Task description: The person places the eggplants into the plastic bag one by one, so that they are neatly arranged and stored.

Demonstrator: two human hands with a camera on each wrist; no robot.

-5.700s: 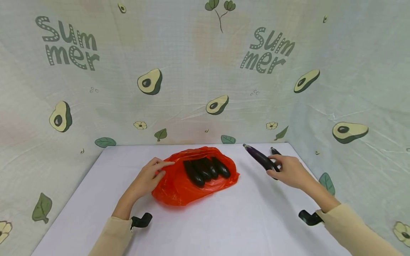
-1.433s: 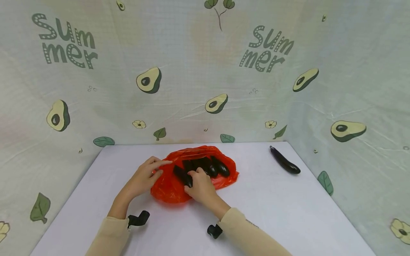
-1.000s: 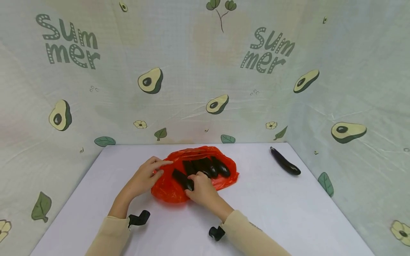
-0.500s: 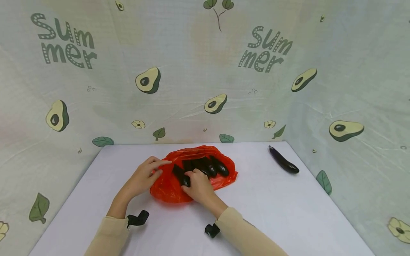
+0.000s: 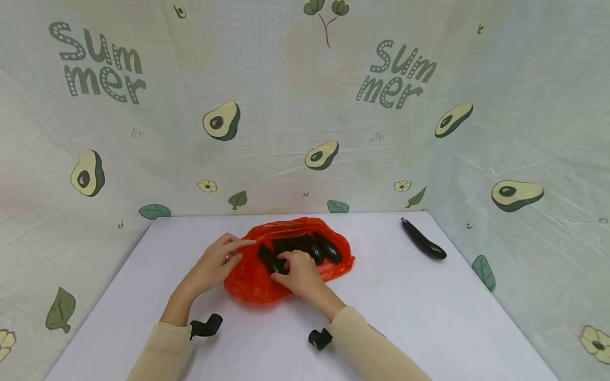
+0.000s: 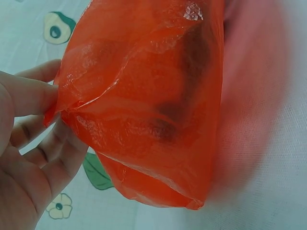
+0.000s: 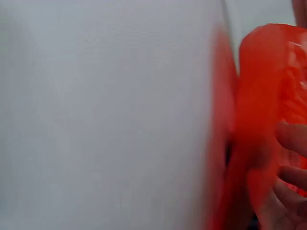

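A red plastic bag [image 5: 250,280] lies spread on the white table with its mouth open, and several dark eggplants [image 5: 329,247] rest side by side in it. My left hand [image 5: 216,264] pinches the bag's left edge between thumb and fingers, as the left wrist view shows. My right hand [image 5: 301,274] reaches over the bag's front, its thumb and fingers curled round the lower end of the leftmost eggplant [image 5: 268,258]. In the right wrist view its fingertips [image 7: 292,136] show at the right edge beside the blurred red plastic.
One more eggplant [image 5: 423,241] lies apart on the right side of the table [image 5: 381,312]. A printed cloth [image 5: 271,106] with avocados and leaves hangs behind the table and along both sides.
My right hand brought an eggplant from the right side into the bag, leftmost in the row. Over the last second, hand and eggplant shifted only slightly. My left hand stays at the bag's edge.
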